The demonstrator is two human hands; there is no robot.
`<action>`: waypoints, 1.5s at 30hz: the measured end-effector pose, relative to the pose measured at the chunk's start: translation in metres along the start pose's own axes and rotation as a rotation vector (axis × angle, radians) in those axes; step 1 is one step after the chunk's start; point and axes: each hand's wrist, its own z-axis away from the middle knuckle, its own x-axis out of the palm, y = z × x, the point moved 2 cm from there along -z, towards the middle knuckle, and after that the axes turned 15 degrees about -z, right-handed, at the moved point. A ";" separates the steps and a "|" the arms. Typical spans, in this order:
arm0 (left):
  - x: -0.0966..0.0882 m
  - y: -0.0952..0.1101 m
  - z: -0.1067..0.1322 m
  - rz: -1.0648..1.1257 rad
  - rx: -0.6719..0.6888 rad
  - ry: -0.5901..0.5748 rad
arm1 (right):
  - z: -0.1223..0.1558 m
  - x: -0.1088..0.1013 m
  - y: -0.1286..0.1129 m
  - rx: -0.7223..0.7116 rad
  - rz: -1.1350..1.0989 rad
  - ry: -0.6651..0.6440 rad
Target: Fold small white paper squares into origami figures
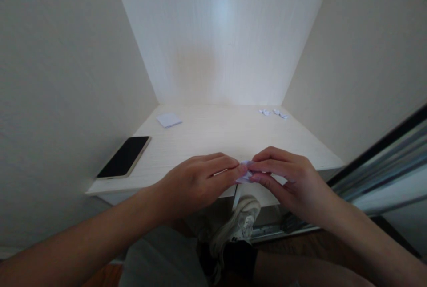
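A small folded piece of white paper (244, 176) is pinched between my two hands, just over the front edge of the white desk (213, 131). My left hand (203, 175) grips its left side between thumb and fingers. From the right, the thumb and fingertips of my right hand (290, 175) close on the other side of it. Much of the paper is hidden behind the fingertips, so its exact folded shape cannot be made out.
A stack of white paper squares (168, 120) lies at the back left. Nearer, a tablet with a dark screen (125, 157) rests by the left wall. Small folded white paper pieces (280, 114) sit at the back right. Below the desk edge shows a shoe (238, 222).
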 end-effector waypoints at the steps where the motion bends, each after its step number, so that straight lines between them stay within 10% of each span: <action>1: 0.000 0.000 0.000 0.001 0.001 -0.012 | 0.000 0.000 0.000 0.007 0.002 -0.003; 18: 0.001 0.000 -0.005 0.134 -0.088 -0.034 | -0.002 0.004 0.001 0.051 -0.003 0.009; 25: 0.001 0.000 -0.003 0.177 -0.239 0.023 | -0.006 0.003 0.012 0.266 -0.531 0.156; 33: -0.007 0.001 -0.009 0.431 -0.289 0.055 | -0.002 -0.001 0.029 0.454 -1.036 -0.006; 45: -0.019 0.016 -0.004 0.546 -0.144 0.137 | -0.003 0.007 0.028 0.476 -1.150 -0.228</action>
